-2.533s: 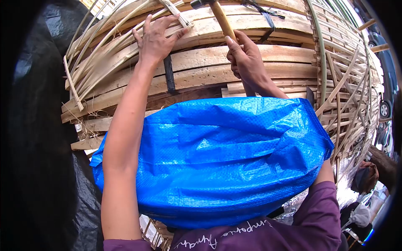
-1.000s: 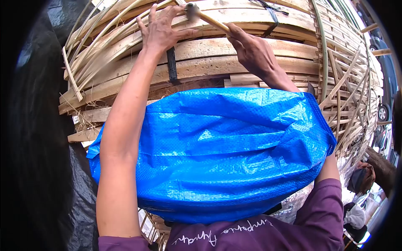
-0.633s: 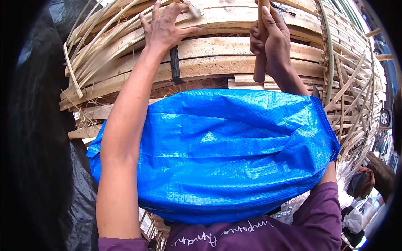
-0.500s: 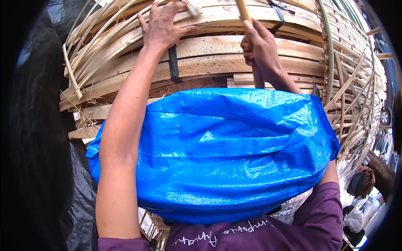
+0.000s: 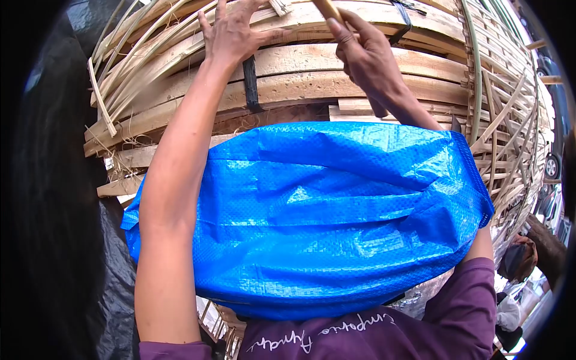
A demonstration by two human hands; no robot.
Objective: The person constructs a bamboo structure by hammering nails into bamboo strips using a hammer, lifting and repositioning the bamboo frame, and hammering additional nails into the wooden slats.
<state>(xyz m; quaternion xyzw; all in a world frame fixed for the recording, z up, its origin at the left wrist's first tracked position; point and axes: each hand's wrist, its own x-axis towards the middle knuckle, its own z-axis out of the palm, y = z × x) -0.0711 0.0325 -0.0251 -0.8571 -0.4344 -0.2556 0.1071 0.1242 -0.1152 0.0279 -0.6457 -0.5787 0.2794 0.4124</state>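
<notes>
My left hand [image 5: 231,33] is at the top left of the head view, fingers spread over wooden planks [image 5: 300,59] and beside a bundle of thin split strips [image 5: 162,51]. Some of its fingertips reach the top edge of the picture. Near them a pale frayed strip end [image 5: 279,7] sticks out. My right hand [image 5: 369,60] is wrapped round a wooden handle [image 5: 327,8], held tilted above the planks. The handle's upper end is out of frame, so its tool head is hidden. Below both hands spreads a blue woven plastic sheet [image 5: 312,216].
Black straps [image 5: 251,84] cross the planks. Woven slats [image 5: 504,126] curve down the right side, with parked vehicles [image 5: 552,167] beyond. Dark plastic sheeting [image 5: 60,180] hangs on the left. Another person's arm [image 5: 549,249] shows at the lower right.
My right hand and the handle have swung a little to the left, with the handle tilting further over. My left hand stays almost where it was.
</notes>
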